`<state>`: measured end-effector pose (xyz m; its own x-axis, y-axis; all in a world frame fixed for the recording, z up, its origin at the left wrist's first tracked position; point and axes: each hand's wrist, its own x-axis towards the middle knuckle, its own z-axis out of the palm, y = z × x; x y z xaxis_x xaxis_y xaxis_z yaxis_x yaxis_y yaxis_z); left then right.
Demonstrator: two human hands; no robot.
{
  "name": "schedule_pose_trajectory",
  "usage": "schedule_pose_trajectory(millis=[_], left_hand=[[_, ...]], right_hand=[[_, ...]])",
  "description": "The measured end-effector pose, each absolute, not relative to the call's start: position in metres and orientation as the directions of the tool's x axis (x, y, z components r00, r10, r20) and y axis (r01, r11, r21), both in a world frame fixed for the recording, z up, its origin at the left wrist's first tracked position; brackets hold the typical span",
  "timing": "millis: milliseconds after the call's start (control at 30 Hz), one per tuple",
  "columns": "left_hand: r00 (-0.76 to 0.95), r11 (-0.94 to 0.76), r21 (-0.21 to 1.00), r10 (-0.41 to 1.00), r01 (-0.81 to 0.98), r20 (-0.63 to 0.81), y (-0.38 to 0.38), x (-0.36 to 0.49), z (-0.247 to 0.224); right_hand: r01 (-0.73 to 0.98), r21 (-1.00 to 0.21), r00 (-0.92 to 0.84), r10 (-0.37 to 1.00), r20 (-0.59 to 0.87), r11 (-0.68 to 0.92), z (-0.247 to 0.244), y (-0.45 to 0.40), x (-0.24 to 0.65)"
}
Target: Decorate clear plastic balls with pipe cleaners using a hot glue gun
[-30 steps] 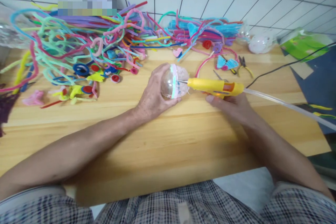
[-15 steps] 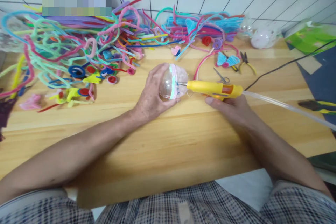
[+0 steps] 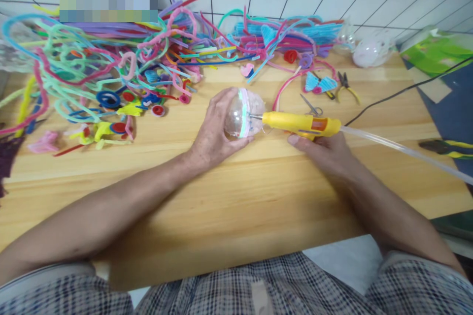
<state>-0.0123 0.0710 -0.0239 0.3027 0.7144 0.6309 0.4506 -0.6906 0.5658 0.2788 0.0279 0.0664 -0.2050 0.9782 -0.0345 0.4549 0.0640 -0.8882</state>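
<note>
My left hand [image 3: 214, 133] is wrapped round the left side of a clear plastic ball [image 3: 233, 117] in the middle of the table. Fuzzy mint and lilac stems run round the ball as a band [image 3: 244, 113], and pale pink fluff shows in its right half. My right hand [image 3: 325, 150] grips a yellow glue gun [image 3: 290, 122] by its handle, which the fingers partly hide. The gun's metal tip is at the right edge of the band; whether it touches is too small to tell. A clear glue stick [image 3: 391, 143] sticks out of the gun's back.
Tangled pipe cleaners [image 3: 84, 64] lie along the back left, with blue bundles [image 3: 321, 33] farther right. Small scissors [image 3: 312, 106], pliers [image 3: 347, 89] and a black cord [image 3: 384, 97] lie beyond the gun. Another clear ball [image 3: 369, 51] stands at the back right.
</note>
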Motion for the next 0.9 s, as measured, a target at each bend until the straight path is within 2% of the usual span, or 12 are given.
schedule_pose_trajectory(millis=[300, 500, 900], left_hand=[[0.289, -0.68, 0.54, 0.716, 0.495, 0.636, 0.0706, -0.0107, -0.025], [0.318, -0.705, 0.529, 0.696, 0.472, 0.644, 0.0704, -0.0119, -0.0231], [0.338, -0.704, 0.546, 0.703, 0.453, 0.626, 0.0728, -0.015, -0.0252]], right_hand=[[0.428, -0.903, -0.208, 0.977, -0.048, 0.047, 0.0719, 0.0273, 0.2772], [0.5, -0.845, -0.244, 0.967, 0.072, 0.189, 0.0637, 0.0265, 0.283], [0.478, -0.86, -0.266, 0.963, 0.049, 0.176, 0.0681, 0.0246, 0.2806]])
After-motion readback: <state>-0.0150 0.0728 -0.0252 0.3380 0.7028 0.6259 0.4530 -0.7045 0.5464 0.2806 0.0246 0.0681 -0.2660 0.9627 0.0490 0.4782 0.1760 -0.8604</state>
